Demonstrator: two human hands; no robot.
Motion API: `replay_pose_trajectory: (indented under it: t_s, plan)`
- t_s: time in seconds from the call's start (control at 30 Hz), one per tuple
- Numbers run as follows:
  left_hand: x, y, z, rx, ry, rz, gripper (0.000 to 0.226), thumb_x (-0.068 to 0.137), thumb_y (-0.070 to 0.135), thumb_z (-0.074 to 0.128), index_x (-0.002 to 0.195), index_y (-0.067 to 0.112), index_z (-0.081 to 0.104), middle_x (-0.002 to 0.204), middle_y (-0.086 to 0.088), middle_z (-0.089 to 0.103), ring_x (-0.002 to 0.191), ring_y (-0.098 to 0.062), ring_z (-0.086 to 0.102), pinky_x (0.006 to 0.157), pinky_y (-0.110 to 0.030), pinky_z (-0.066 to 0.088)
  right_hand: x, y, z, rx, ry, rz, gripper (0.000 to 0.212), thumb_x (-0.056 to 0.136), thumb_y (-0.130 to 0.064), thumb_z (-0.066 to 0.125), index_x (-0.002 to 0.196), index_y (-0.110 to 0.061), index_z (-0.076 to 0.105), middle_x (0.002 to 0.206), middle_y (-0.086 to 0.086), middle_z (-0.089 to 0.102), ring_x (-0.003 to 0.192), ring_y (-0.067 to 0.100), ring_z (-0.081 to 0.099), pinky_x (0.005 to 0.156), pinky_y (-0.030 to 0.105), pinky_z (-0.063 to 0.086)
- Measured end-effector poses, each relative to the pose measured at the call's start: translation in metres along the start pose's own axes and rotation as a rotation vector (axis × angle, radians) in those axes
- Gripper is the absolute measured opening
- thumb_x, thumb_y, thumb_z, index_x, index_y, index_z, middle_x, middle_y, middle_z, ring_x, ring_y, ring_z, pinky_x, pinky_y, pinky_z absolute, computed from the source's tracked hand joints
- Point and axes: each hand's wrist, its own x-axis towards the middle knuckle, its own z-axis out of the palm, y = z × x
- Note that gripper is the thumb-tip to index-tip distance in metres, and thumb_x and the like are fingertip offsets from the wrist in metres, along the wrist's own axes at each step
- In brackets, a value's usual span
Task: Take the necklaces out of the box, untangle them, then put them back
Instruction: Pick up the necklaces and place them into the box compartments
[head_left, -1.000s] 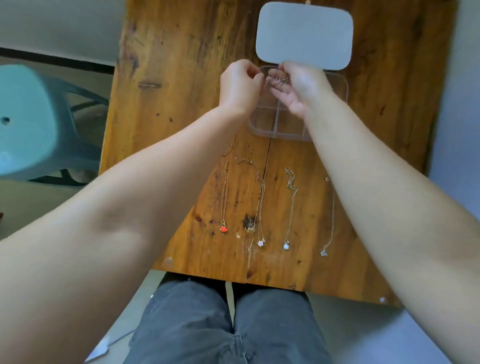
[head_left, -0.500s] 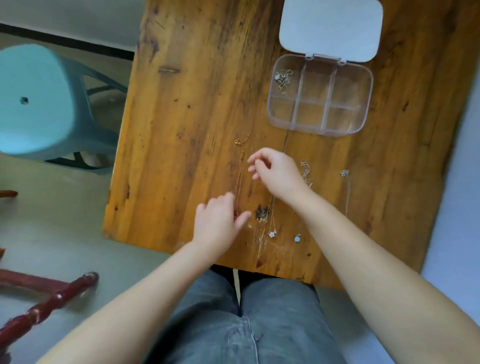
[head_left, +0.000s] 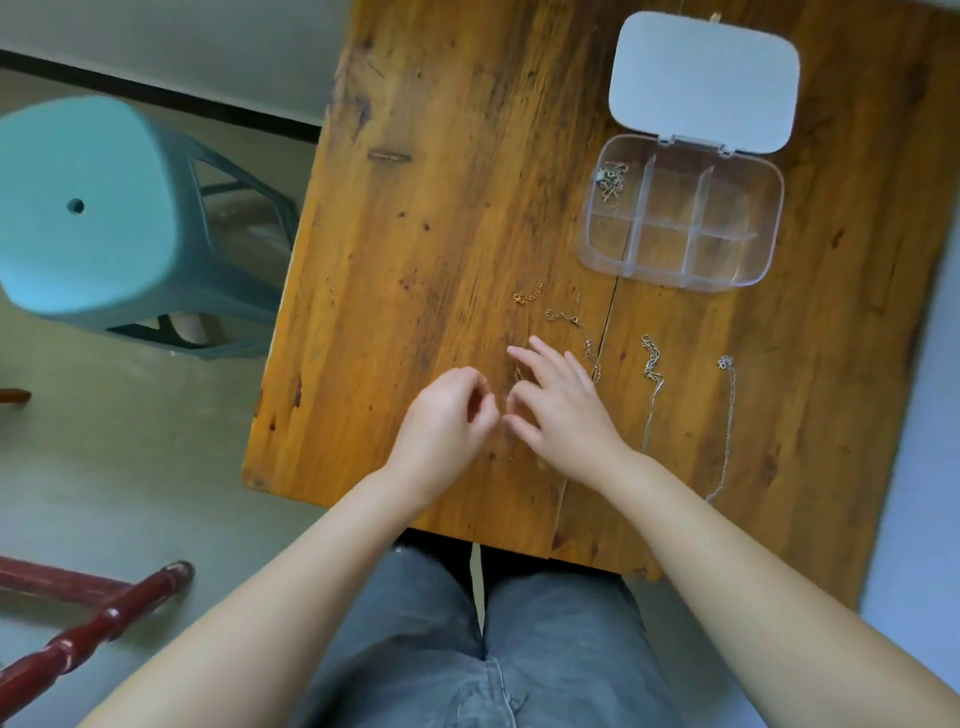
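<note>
The clear compartment box stands at the table's far right with its white lid flipped open. A bundled necklace lies in its far left compartment. Several necklaces lie in a row on the table: a gold one at the left, then another gold chain, a silver one and a thin silver one. My left hand is curled beside the gold chain, fingertips close together. My right hand lies spread over the left chains, hiding their lower parts.
The wooden table has a crack down its middle and its near edge over my lap. A teal plastic stool stands to the left on the floor. A red wooden chair frame lies at the lower left.
Both hands left the box, where a bundled necklace now lies, and came down to the row of chains. My left hand closed in beside the right at the gold necklace.
</note>
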Motion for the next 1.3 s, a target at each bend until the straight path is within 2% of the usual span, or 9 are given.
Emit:
replay_pose_trajectory:
  t_s: [0.2, 0.37, 0.57, 0.67, 0.77, 0.87, 1.0, 1.13, 1.3]
  plan:
    - [0.044, 0.018, -0.031, -0.238, 0.129, -0.161, 0.011, 0.090, 0.015, 0.053, 0.080, 0.012, 0.058, 0.071, 0.001, 0.061, 0.063, -0.008, 0.053, 0.057, -0.012, 0.041, 0.017, 0.014, -0.083, 1.237, 0.337, 0.526, 0.020, 0.097, -0.029, 0.049, 0.091, -0.016, 0.062, 0.127, 0.003, 0.060, 0.122, 0.015, 0.051, 0.111, 0.042, 0.035]
    - [0.109, 0.080, -0.007, -0.317, 0.069, -0.137, 0.013, 0.089, 0.015, 0.050, 0.079, 0.013, 0.057, 0.078, -0.009, 0.067, 0.073, -0.021, 0.062, 0.066, -0.025, 0.049, 0.030, 0.050, -0.148, 1.810, 0.654, 0.565, 0.023, 0.100, -0.022, 0.043, 0.081, -0.012, 0.051, 0.104, 0.015, 0.071, 0.098, 0.025, 0.070, 0.090, 0.040, 0.052]
    - [0.197, 0.149, 0.034, -0.347, 0.090, -0.112, 0.014, 0.091, 0.012, 0.051, 0.085, 0.008, 0.062, 0.087, -0.011, 0.068, 0.079, -0.023, 0.067, 0.077, -0.040, 0.058, 0.077, 0.096, -0.184, 1.509, 0.606, 0.659, 0.020, 0.098, -0.007, 0.038, 0.095, -0.004, 0.058, 0.102, 0.016, 0.066, 0.105, 0.029, 0.065, 0.098, 0.037, 0.046]
    - [0.220, 0.154, 0.048, -0.264, 0.038, -0.129, 0.015, 0.091, 0.010, 0.051, 0.090, 0.003, 0.064, 0.092, -0.016, 0.069, 0.083, -0.026, 0.067, 0.080, -0.042, 0.057, 0.089, 0.110, -0.183, 1.513, 0.491, 0.689, 0.024, 0.098, -0.006, 0.037, 0.115, 0.000, 0.053, 0.116, 0.021, 0.059, 0.112, 0.033, 0.059, 0.092, 0.033, 0.048]
    - [0.224, 0.149, 0.052, -0.163, -0.019, -0.087, 0.019, 0.092, 0.013, 0.050, 0.100, 0.004, 0.065, 0.097, -0.012, 0.069, 0.085, -0.021, 0.066, 0.082, -0.034, 0.056, 0.083, 0.118, -0.176, 1.492, 0.441, 0.679, 0.041, 0.099, -0.008, 0.039, 0.139, 0.003, 0.037, 0.141, 0.023, 0.045, 0.128, 0.032, 0.048, 0.103, 0.038, 0.043]
    - [0.201, 0.142, 0.045, -0.096, 0.063, 0.076, 0.017, 0.091, 0.012, 0.049, 0.100, 0.007, 0.064, 0.092, -0.002, 0.066, 0.079, -0.011, 0.058, 0.071, -0.016, 0.048, 0.060, 0.115, -0.162, 1.327, 0.521, 0.635, 0.030, 0.098, -0.009, 0.041, 0.125, -0.005, 0.054, 0.126, 0.014, 0.059, 0.112, 0.022, 0.061, 0.090, 0.033, 0.055]
    - [0.137, 0.120, 0.061, 0.055, -0.084, 0.399, 0.015, 0.087, 0.012, 0.056, 0.100, 0.006, 0.062, 0.094, -0.009, 0.064, 0.089, -0.027, 0.058, 0.075, -0.036, 0.049, 0.003, 0.103, -0.113, 1.001, 0.520, 0.678, 0.028, 0.097, -0.006, 0.039, 0.090, -0.023, 0.060, 0.096, -0.001, 0.066, 0.082, 0.007, 0.065, 0.057, 0.018, 0.050]
    - [0.108, 0.090, 0.093, 0.513, -0.372, 0.585, 0.048, 0.087, 0.026, 0.061, 0.131, 0.015, 0.046, 0.139, -0.012, 0.044, 0.130, -0.031, 0.036, 0.102, -0.046, 0.035, -0.049, 0.092, -0.054, 0.823, 0.516, 0.850, 0.027, 0.096, -0.009, 0.039, 0.100, -0.024, 0.061, 0.104, -0.003, 0.066, 0.088, 0.005, 0.063, 0.068, 0.020, 0.050]
    - [0.116, 0.077, 0.104, 0.641, -0.351, 0.802, 0.020, 0.090, 0.019, 0.057, 0.108, 0.012, 0.060, 0.129, -0.013, 0.052, 0.125, -0.033, 0.041, 0.098, -0.045, 0.038, -0.064, 0.077, -0.019, 0.656, 0.527, 0.927, 0.026, 0.096, -0.010, 0.044, 0.114, -0.020, 0.060, 0.119, 0.000, 0.059, 0.103, 0.014, 0.058, 0.074, 0.010, 0.039]
